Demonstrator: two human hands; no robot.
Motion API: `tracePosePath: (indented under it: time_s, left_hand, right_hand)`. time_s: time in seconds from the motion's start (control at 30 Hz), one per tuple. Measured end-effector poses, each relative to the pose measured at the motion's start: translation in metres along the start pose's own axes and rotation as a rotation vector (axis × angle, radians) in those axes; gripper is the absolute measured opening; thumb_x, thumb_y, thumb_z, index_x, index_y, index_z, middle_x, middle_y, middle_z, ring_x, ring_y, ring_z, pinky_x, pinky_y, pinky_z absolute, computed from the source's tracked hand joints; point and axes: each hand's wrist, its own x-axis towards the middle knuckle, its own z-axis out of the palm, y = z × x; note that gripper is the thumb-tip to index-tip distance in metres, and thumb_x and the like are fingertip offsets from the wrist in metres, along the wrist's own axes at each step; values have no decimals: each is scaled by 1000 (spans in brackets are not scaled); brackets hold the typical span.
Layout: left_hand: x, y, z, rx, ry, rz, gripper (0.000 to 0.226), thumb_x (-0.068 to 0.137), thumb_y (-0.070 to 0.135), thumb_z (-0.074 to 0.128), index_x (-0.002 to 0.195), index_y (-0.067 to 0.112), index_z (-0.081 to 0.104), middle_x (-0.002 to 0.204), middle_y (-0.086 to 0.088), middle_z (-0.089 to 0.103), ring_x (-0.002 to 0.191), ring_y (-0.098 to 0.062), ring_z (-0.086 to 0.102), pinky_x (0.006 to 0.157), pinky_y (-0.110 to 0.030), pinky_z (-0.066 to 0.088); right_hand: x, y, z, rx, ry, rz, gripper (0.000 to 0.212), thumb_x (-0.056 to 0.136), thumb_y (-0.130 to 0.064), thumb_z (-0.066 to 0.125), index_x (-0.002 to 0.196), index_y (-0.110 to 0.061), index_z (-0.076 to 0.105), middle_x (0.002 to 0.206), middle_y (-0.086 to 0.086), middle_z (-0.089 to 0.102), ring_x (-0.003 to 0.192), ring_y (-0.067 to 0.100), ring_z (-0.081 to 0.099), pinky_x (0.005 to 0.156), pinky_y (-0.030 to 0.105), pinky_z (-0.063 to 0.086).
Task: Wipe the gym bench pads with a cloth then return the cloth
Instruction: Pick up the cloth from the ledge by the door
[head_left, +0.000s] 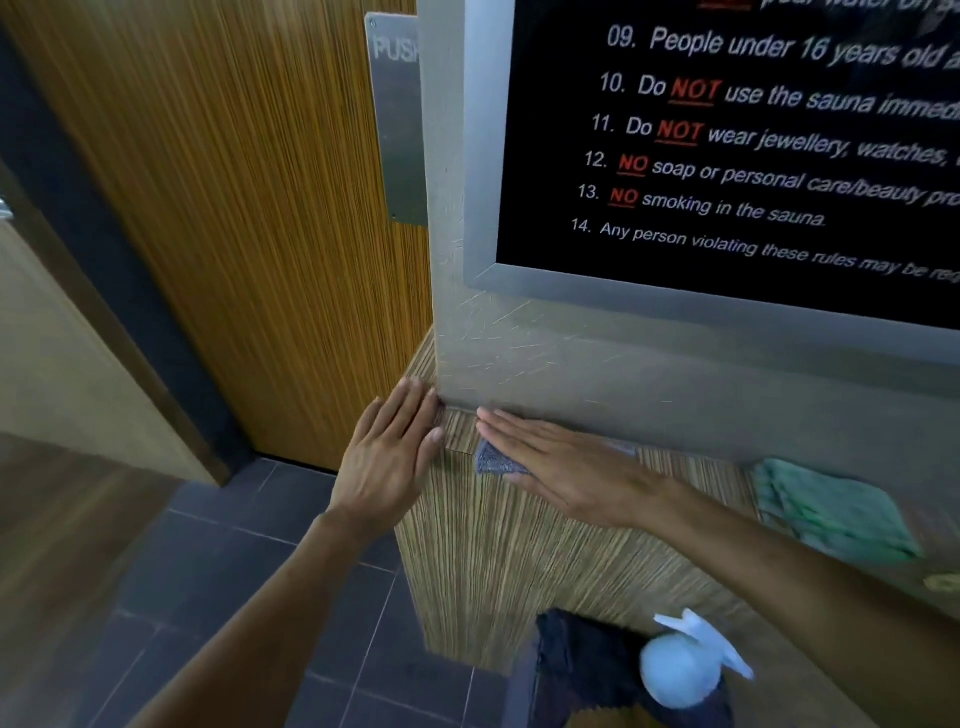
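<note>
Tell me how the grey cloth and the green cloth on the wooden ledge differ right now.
The grey cloth lies under the flat right hand, mostly covered; the green cloth lies untouched and fully in view. The grey cloth sits near the ledge's left corner, close to the left hand; the green cloth sits farther right. Grey shows only a small part; green looks bigger and rumpled. Both rest on the same ledge below the sign.
</note>
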Motion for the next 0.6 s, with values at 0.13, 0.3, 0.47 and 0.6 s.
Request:
tracePosePath:
  time_s: [0.13, 0.3, 0.47, 0.6]
  left_hand:
    - [-26, 8, -5, -8, 54, 49, 56, 108, 40, 16, 154, 13, 34, 163, -9, 26, 153, -22, 18, 125, -38, 13]
    - [-71, 26, -1, -75, 58, 117, 54, 107, 33, 21, 155, 10, 31, 165, -11, 21, 154, -25, 17, 124, -43, 13]
    - [-129, 33, 22, -167, -149, 170, 55, 108, 39, 16, 156, 14, 30, 165, -8, 22, 155, -16, 8, 125, -33, 2]
    - [-187, 36, 34, -205, -275, 330, 53, 103, 31, 42, 152, 11, 36, 159, -10, 33, 150, -18, 18, 122, -25, -2]
  right_hand:
    - [-13, -22, 4, 121, 54, 85, 66, 99, -52, 13, 156, -24, -4, 163, -11, -11, 146, -6, -13, 123, 24, 1]
    - [-38, -61, 26, 262, 134, 204, 63, 102, -47, 20, 156, -25, -1, 164, -13, -7, 147, -5, -10, 122, 23, 2]
    - [-78, -129, 86, 679, 235, 504, 54, 105, -38, 30, 155, -26, 15, 161, -7, 22, 145, -2, 18, 120, 20, 18]
    - [-116, -215, 147, 691, 468, 833, 36, 105, -26, 38, 140, -20, 47, 127, 1, 62, 110, 2, 55, 87, -4, 28]
